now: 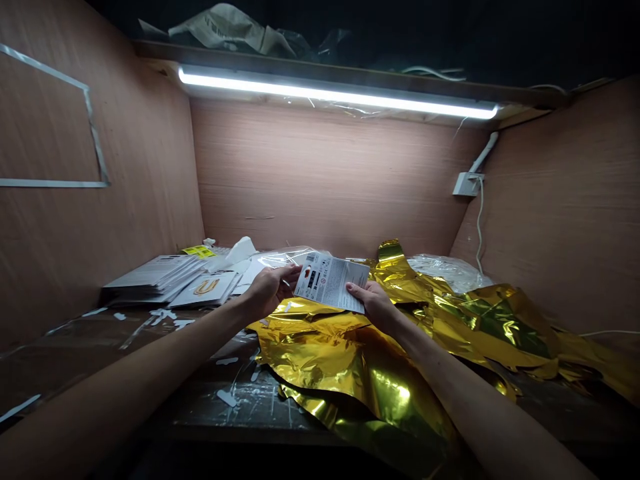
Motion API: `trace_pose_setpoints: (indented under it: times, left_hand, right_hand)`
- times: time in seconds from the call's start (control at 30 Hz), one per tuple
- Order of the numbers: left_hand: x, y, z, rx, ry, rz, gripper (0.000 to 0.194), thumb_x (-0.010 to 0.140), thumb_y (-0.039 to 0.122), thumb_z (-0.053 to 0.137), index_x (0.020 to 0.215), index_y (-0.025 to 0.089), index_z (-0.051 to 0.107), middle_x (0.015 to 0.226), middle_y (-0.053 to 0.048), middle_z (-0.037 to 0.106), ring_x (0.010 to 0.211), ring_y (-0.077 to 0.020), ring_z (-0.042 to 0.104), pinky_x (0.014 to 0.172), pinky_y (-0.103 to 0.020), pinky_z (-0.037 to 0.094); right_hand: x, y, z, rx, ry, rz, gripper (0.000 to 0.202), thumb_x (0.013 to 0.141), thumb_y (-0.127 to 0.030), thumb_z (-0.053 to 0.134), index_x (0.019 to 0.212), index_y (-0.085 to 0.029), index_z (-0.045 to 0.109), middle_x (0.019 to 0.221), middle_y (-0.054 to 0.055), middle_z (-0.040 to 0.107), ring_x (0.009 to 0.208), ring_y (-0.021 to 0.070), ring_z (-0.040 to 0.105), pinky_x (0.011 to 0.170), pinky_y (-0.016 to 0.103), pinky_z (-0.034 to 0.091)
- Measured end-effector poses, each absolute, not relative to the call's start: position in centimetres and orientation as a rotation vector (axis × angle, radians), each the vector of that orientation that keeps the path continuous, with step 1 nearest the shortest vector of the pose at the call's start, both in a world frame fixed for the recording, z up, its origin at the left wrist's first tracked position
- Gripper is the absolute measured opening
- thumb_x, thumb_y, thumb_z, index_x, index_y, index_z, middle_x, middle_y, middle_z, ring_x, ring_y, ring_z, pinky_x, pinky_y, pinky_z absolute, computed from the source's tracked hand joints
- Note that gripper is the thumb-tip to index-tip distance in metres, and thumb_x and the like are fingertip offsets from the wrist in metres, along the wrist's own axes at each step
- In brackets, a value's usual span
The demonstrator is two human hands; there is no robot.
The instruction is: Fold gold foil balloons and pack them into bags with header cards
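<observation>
Two bare forearms reach in from the bottom corners, cut off by the frame's lower edge. Beneath them is a dark, scuffed tabletop [200, 413] with scraps of white paper. Crumpled, shiny gold foil [325, 347] spreads across the middle and right. Above the foil, a printed card [333, 283] is between the two hands, tilted, its small text too fine to read. The right hand [379, 305] pinches the card's right side, thumb flat on the printed face, the other fingers mostly hidden behind it. The left hand [267, 291] is half curled at the card's left edge; whether it pinches the card, I cannot tell. To the left lie stacked white cards [150, 277], one showing a gold looped shape. Clear plastic [450, 272] sits behind the foil, its contents unclear. Farthest back, a lit tube [340, 93] hangs below a shelf, whose upper area fades into darkness.
</observation>
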State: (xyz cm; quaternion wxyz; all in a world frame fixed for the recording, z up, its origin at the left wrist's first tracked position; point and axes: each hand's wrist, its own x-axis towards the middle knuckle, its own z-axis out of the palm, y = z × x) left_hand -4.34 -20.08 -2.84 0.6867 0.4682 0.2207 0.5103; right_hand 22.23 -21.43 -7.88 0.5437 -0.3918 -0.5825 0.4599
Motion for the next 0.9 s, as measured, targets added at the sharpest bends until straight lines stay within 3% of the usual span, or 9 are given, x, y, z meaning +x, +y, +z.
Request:
trace_pose_setpoints:
  times: [0.17,0.33,0.5,0.67,0.8,0.9]
  left_hand:
    - [-4.0,-19.8,-3.3,0.982,0.457,1.093,0.025,0.101,0.020,0.053,0.105,0.004,0.072,0.105,-0.022,0.077,0.086,-0.0272,0.076,0.074,-0.038,0.065]
    - [-4.0,-19.8,-3.7,1.024,0.481,1.089,0.026,0.100,0.020,0.054,0.106,0.004,0.074,0.100,-0.022,0.077,0.086,-0.0300,0.077,0.079,-0.046,0.065]
    - [-3.9,-20.2,-3.7,1.185,0.501,1.076,0.016,0.089,0.008,0.067,0.100,0.004,0.078,0.099,-0.020,0.078,0.088,-0.0288,0.077,0.082,-0.040,0.064]
    - [-3.8,-20.1,-4.0,1.185,0.513,1.130,0.021,0.080,0.001,0.074,0.099,0.004,0.079,0.096,-0.020,0.079,0.085,-0.0277,0.077,0.077,-0.035,0.064]
    - [-3.5,-20.3,-4.0,1.096,0.538,1.140,0.020,0.085,-0.001,0.068,0.102,0.004,0.077,0.095,-0.019,0.079,0.082,-0.0262,0.077,0.074,-0.034,0.065]
    - [-3.4,-20.5,-3.7,1.011,0.529,1.128,0.017,0.095,0.009,0.059,0.101,0.004,0.075,0.095,-0.020,0.078,0.083,-0.0269,0.077,0.077,-0.038,0.066]
  right_hand:
    - [21.8,-21.8,-7.5,-0.966,-1.398,0.976,0.045,0.074,-0.059,0.078,0.070,-0.017,0.062,0.057,0.001,0.055,0.050,0.0118,0.044,0.046,0.026,0.034]
    - [20.9,-22.5,-6.8,-0.952,-1.389,0.926,0.045,0.073,-0.059,0.078,0.072,-0.017,0.064,0.063,0.002,0.059,0.054,0.0133,0.048,0.049,0.027,0.037]
    - [20.9,-22.5,-6.9,-0.924,-1.331,0.942,0.039,0.073,-0.051,0.082,0.073,-0.017,0.064,0.062,0.001,0.059,0.051,0.0120,0.048,0.046,0.026,0.040]
    - [20.9,-22.9,-6.7,-0.854,-1.244,1.166,0.031,0.075,-0.041,0.081,0.075,-0.017,0.062,0.057,0.000,0.056,0.043,0.0086,0.043,0.035,0.021,0.033]
    - [20.8,-23.6,-5.9,-0.835,-1.179,1.212,0.028,0.075,-0.035,0.082,0.076,-0.018,0.060,0.056,-0.001,0.054,0.041,0.0071,0.042,0.032,0.018,0.035]
    - [20.8,-23.7,-5.5,-0.852,-1.145,1.150,0.027,0.075,-0.032,0.082,0.077,-0.017,0.060,0.057,-0.001,0.056,0.040,0.0065,0.042,0.030,0.017,0.033]
